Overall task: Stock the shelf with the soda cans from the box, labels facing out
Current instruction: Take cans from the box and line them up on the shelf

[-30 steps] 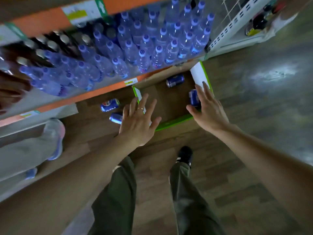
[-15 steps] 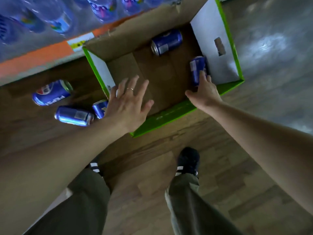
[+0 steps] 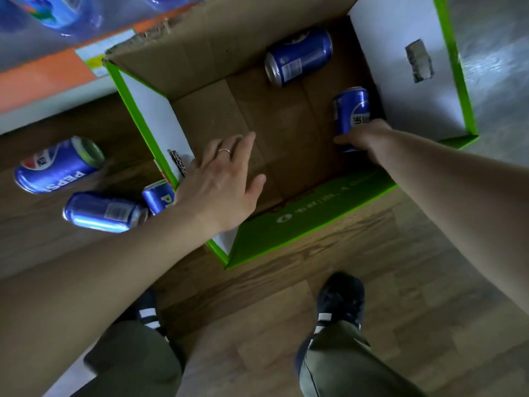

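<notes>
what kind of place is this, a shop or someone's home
Most likely a shop aisle, perhaps a supermarket. An orange shelf edge carries a price label, bottled drinks stand above it, and an open cardboard box of soda cans sits on the wood-look floor for restocking.

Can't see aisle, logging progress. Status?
Right hand grips can in box. Left hand open over box. Second can inside; nothing blocking.

**Floor, shoes and bottles**

A wood-plank floor [image 3: 272, 305] gives way to grey flooring [image 3: 492, 67] at the right. Two dark shoes [image 3: 340, 296] with white stripes stand on the planks below olive trousers [image 3: 343, 368]. Blurred blue plastic bottles [image 3: 48, 10] fill the top left corner.
</notes>
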